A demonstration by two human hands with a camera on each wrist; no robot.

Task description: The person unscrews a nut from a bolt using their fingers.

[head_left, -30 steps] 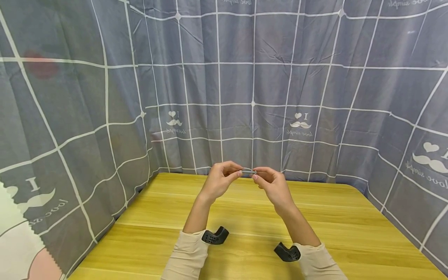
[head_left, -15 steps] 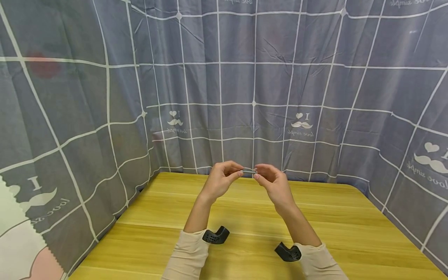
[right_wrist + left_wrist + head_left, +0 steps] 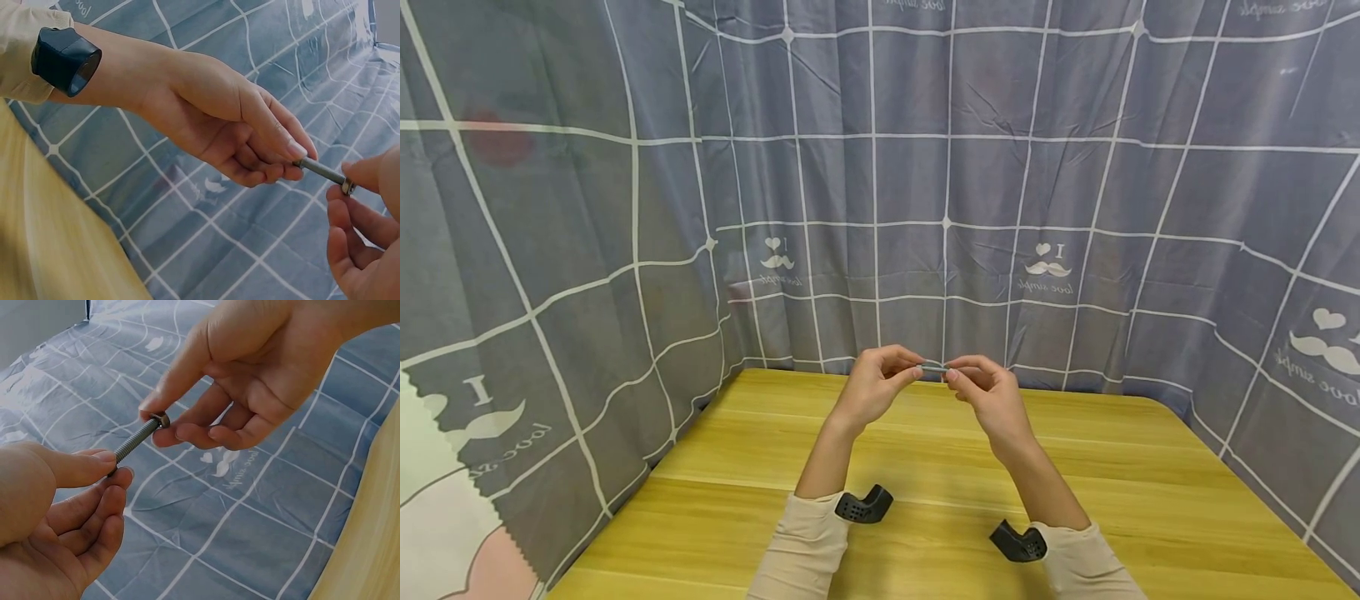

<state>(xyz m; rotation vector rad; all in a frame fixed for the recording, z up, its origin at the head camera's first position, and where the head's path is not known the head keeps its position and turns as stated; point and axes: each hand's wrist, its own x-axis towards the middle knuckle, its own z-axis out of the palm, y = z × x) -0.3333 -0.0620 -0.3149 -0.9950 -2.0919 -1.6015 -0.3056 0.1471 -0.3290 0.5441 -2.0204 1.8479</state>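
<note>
Both hands hold a slim grey threaded bolt [image 3: 933,368] between them, up in front of the person. Thumb and fingertips of the left hand [image 3: 865,390] pinch one end of the bolt and cover its tip. At the opposite end sits a small metal nut [image 3: 164,419], which the right hand [image 3: 996,410] pinches between thumb and forefinger. Bare thread of the bolt [image 3: 135,442] shows between the two hands in the left wrist view. In the right wrist view the nut [image 3: 348,186] shows as a shiny ring at the right fingertips.
Below the hands lies a yellow wood-grain table [image 3: 925,517]. A grey curtain [image 3: 910,183] with white grid lines hangs behind it and at both sides. Each sleeve carries a black wrist mount [image 3: 863,505]. A pale patterned cloth [image 3: 452,517] shows at the lower left.
The right thumb and forefinger have shifted about the nut and now cover more of it in the head view. The left hand keeps its pinch on the bolt, nearly still.
</note>
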